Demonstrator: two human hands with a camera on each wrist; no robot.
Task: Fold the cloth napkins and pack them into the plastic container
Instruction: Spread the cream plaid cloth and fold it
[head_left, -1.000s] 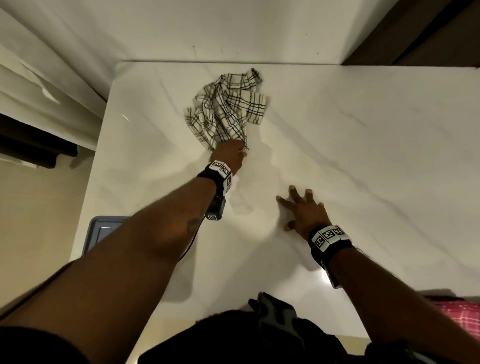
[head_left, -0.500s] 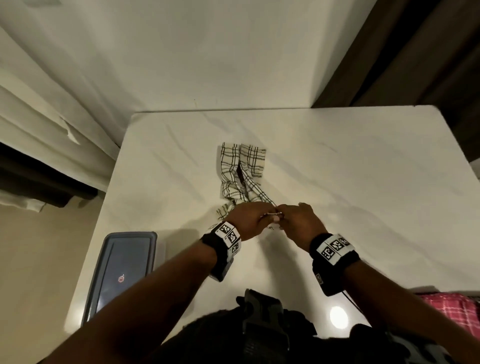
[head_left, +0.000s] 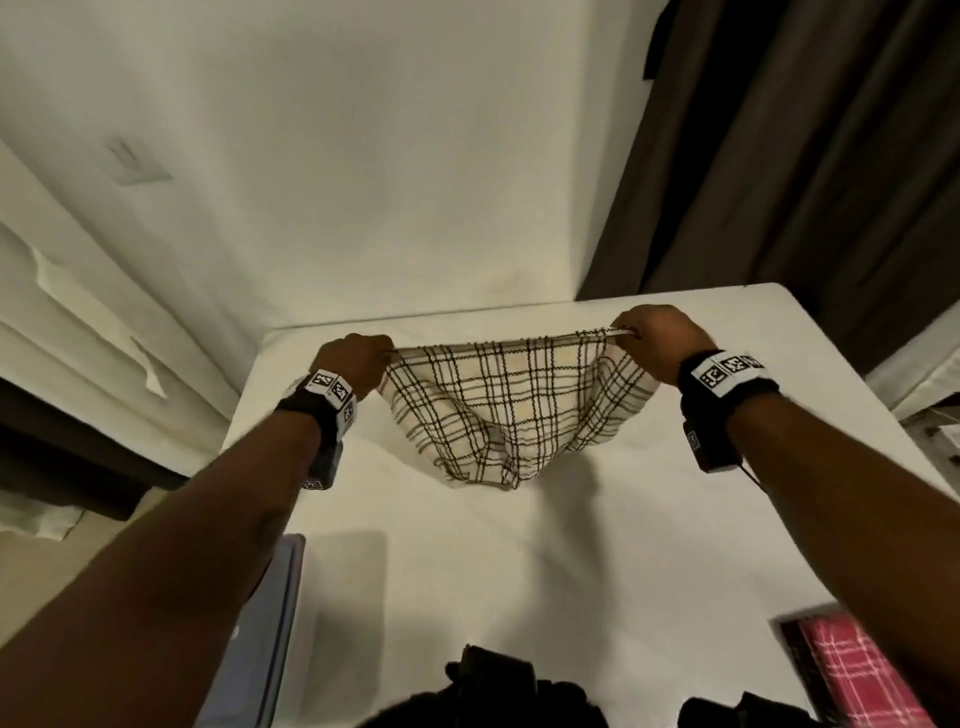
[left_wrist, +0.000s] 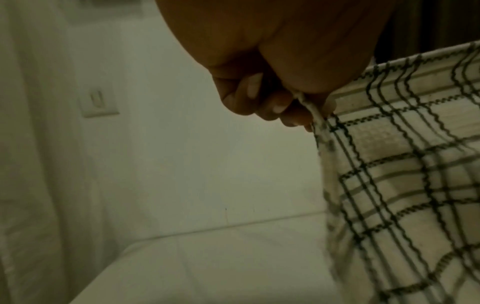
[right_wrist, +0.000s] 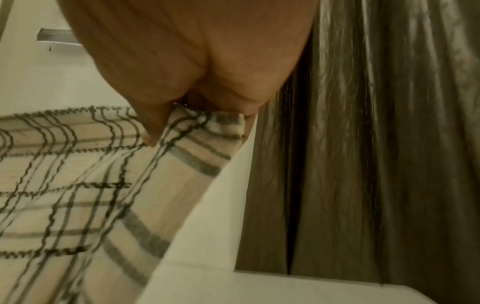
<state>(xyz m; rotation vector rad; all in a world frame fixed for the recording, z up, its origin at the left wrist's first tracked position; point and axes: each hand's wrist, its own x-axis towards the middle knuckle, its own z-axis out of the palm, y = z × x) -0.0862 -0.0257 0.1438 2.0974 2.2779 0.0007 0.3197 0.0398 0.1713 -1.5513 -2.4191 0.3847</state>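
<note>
A cream napkin with a black check (head_left: 511, 410) hangs spread in the air above the white table (head_left: 519, 571). My left hand (head_left: 358, 358) pinches its upper left corner and my right hand (head_left: 657, 338) pinches its upper right corner, the top edge stretched between them. The lower part sags and bunches toward the tabletop. In the left wrist view my curled fingers (left_wrist: 259, 102) hold the checked napkin (left_wrist: 405, 164) at its hem. In the right wrist view my thumb (right_wrist: 153, 127) presses the folded corner of the napkin (right_wrist: 78, 185).
A grey plastic container lid or tray (head_left: 265, 639) lies at the table's near left edge, partly behind my left forearm. A red checked cloth (head_left: 852, 675) sits at the near right. A white wall (head_left: 363, 182) and dark curtain (head_left: 805, 156) stand behind the table.
The napkin went from crumpled on the table in my left hand, to both hands meeting at one end, to being lifted and stretched wide between them.
</note>
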